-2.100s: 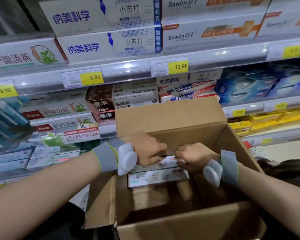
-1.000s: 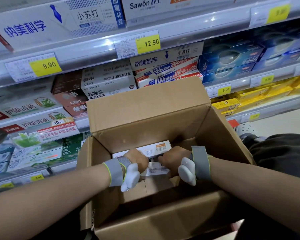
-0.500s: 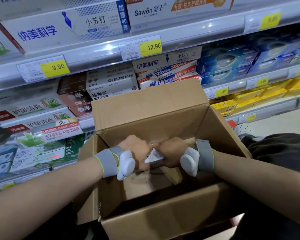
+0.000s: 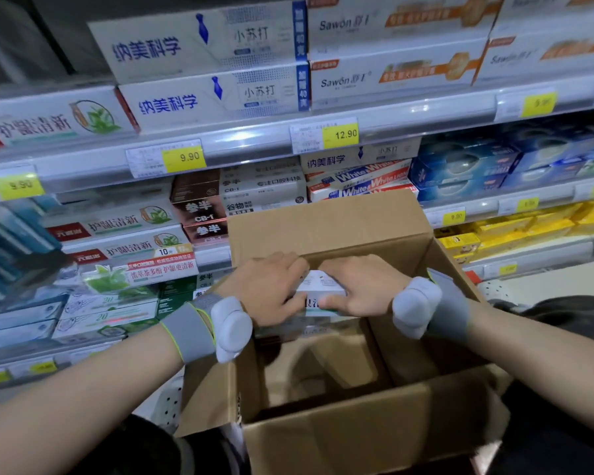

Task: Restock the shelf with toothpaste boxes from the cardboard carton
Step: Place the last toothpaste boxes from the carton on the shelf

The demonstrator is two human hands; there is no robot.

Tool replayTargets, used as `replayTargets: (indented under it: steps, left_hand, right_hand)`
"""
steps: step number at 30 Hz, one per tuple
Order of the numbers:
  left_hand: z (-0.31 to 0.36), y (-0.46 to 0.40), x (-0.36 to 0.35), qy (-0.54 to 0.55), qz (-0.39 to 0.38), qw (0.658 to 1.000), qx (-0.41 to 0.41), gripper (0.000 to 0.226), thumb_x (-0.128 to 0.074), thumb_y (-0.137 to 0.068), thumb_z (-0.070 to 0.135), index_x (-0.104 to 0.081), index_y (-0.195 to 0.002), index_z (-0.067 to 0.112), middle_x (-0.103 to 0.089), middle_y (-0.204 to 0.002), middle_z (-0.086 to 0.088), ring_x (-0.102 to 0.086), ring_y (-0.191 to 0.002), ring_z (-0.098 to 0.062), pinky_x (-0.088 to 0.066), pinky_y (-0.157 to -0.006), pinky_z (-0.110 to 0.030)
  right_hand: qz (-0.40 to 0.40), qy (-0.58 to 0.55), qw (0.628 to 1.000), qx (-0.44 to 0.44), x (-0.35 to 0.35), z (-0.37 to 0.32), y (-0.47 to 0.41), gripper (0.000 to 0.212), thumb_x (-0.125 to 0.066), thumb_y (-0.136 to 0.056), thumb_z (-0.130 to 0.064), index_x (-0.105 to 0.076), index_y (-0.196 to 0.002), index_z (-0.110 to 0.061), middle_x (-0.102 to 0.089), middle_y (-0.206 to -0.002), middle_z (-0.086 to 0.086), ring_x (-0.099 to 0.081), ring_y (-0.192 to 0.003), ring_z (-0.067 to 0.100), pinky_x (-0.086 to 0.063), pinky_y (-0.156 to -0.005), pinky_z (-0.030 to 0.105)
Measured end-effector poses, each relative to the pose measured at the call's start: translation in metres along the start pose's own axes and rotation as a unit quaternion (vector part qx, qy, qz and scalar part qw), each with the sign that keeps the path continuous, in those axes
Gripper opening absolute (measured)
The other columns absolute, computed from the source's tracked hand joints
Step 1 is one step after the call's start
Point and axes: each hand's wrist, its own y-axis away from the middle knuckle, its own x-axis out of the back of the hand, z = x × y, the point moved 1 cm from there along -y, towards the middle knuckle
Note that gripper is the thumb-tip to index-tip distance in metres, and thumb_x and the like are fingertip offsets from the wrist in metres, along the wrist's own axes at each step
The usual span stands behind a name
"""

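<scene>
A white toothpaste box [image 4: 319,286] is gripped by the left hand [image 4: 271,286] and right hand [image 4: 364,286]. It is held over the open cardboard carton [image 4: 330,437], with the shelf [image 4: 254,142] at twelve o'clock.

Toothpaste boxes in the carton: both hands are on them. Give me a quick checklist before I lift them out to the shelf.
1. Left hand grips the toothpaste boxes: ok.
2. Right hand grips them from the other side: ok.
3. Carton flaps open, exit unobstructed: ok.
4. Number of boxes held: cannot tell, hands cover them.
5. Matching free slot on the shelf: cannot tell.
</scene>
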Motion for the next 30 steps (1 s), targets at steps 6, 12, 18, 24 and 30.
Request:
replayTargets:
  steps: [6, 12, 18, 24, 30]
  left_hand:
    - [-0.018, 0.003, 0.022, 0.010, 0.073, 0.997, 0.018, 0.054, -0.024, -0.086, 0.046, -0.055, -0.112, 0.010, -0.060, -0.098, -0.008, -0.060, -0.086, -0.029, -0.051, -0.070, -0.038]
    - [-0.033, 0.008, 0.046, 0.003, 0.133, 0.991, 0.009, 0.046, -0.027, -0.092, 0.039, -0.059, -0.102, 0.007, -0.060, -0.091, -0.011, -0.058, -0.075, -0.031, -0.051, -0.062, -0.037]
    - [-0.063, 0.019, 0.070, -0.031, 0.168, 0.984, 0.044, 0.044, -0.029, -0.091, 0.036, -0.061, -0.102, 0.007, -0.060, -0.088, -0.011, -0.058, -0.072, -0.031, -0.050, -0.057, -0.035]
    - [-0.098, 0.045, 0.088, -0.047, 0.199, 0.970, 0.130, 0.049, -0.025, -0.091, 0.037, -0.059, -0.106, 0.007, -0.061, -0.096, -0.012, -0.059, -0.083, -0.030, -0.048, -0.063, -0.035]
    - [-0.117, 0.063, 0.105, -0.063, 0.224, 0.957, 0.173, 0.049, -0.024, -0.091, 0.039, -0.059, -0.109, 0.011, -0.061, -0.097, -0.008, -0.059, -0.084, -0.029, -0.043, -0.066, -0.033]
  right_hand:
    - [0.006, 0.011, 1.000, 0.016, 0.042, -0.009, -0.017, 0.032, -0.054, -0.089, -0.047, -0.052, -0.103, -0.018, -0.062, -0.099, 0.001, -0.057, -0.087, 0.022, -0.036, -0.065, 0.031]
    - [-0.008, 0.042, 0.999, 0.033, 0.078, -0.020, -0.028, 0.041, -0.049, -0.090, -0.052, -0.052, -0.115, -0.019, -0.063, -0.109, 0.001, -0.058, -0.092, 0.021, -0.048, -0.078, 0.037]
    - [0.032, 0.123, 0.991, 0.037, 0.109, -0.047, -0.055, 0.039, -0.047, -0.090, -0.053, -0.052, -0.110, -0.020, -0.061, -0.110, -0.001, -0.057, -0.096, 0.021, -0.041, -0.069, 0.032]
    - [0.093, 0.171, 0.979, 0.062, 0.133, -0.089, -0.092, 0.036, -0.040, -0.094, -0.052, -0.046, -0.090, -0.017, -0.048, -0.089, -0.001, -0.054, -0.088, 0.025, -0.035, -0.063, 0.032]
    - [0.145, 0.167, 0.973, 0.061, 0.136, -0.112, -0.113, 0.033, -0.040, -0.094, -0.050, -0.043, -0.094, -0.017, -0.053, -0.103, 0.003, -0.055, -0.091, 0.027, -0.032, -0.064, 0.032]
